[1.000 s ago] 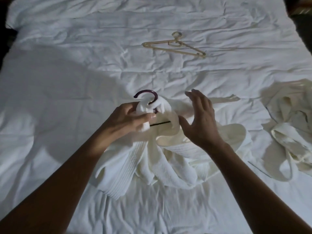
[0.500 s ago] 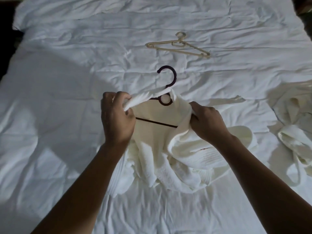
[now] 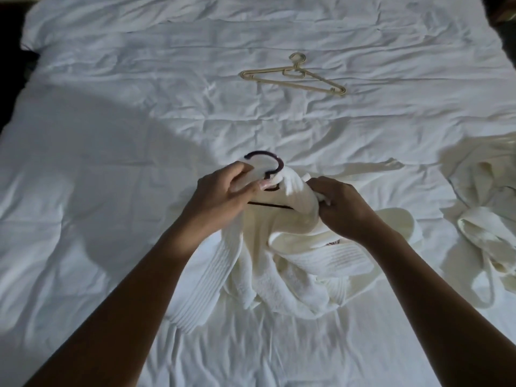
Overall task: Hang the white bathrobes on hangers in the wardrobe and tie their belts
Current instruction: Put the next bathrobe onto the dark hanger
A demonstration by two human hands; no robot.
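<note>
Bathrobe (image 3: 293, 261) lies heaped on the white bed (image 3: 111, 163) in front of the person, its collar end raised onto a dark hanger (image 3: 279, 163) whose hook stands clear above the cloth; the hook is left bare, most likely so that it can catch a wardrobe rail later. Left hand (image 3: 220, 196) grips a fold of the collar just beside the hook, fingers curled round the cloth, which steadies the hanger under it; right hand (image 3: 343, 210) pinches the fabric on the opposite side and seems to draw it over that arm of the hanger, so the shoulder will sit squarely. A short stretch of the hanger's lower bar shows between the hands; how far each shoulder is seated, I cannot tell. A beige hanger (image 3: 293, 74) lies flat farther up the bed, well apart, probably kept for the second bathrobe (image 3: 488, 219), which sits crumpled at the right edge with a loop of its belt trailing; no wardrobe is in view, and no belt looks tied.
</note>
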